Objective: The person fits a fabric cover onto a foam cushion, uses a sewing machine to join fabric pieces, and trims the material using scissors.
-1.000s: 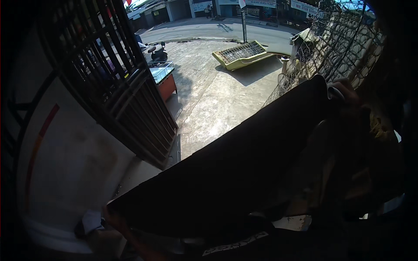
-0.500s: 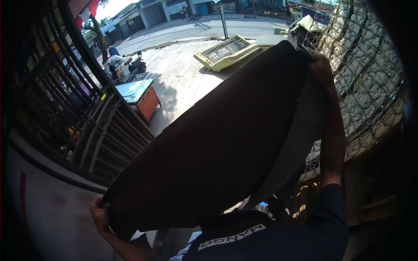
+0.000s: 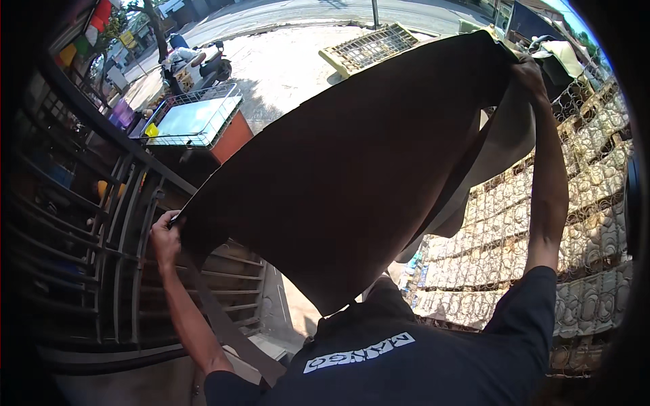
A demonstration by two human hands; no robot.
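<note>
A large sheet of dark brown, leather-like material (image 3: 338,162) is stretched out in front of me, its far edge slanting up to the right. My left hand (image 3: 166,242) is closed on its left corner, thumb over the edge. Higher up, my right hand (image 3: 530,76) grips the far right corner, its fingers partly in shadow. A paler grey-brown fold (image 3: 508,139) hangs below the right hand. Between the hands the lower part of the sheet droops to a point near my dark shirt (image 3: 433,352). A narrow strip trails down beside my left forearm.
Metal bars of a gate (image 3: 128,250) stand on the left. Behind them is a glass-topped cart (image 3: 196,122) near a parked motorbike (image 3: 210,68). A spring frame (image 3: 369,49) lies on the pavement ahead. Wire mattress springs (image 3: 582,203) line the right side.
The view has shifted and tilted. Both arms reach further up in the picture, with the sheet still held by both hands. Its lower edge now hangs to a point, and more springs show at right.
</note>
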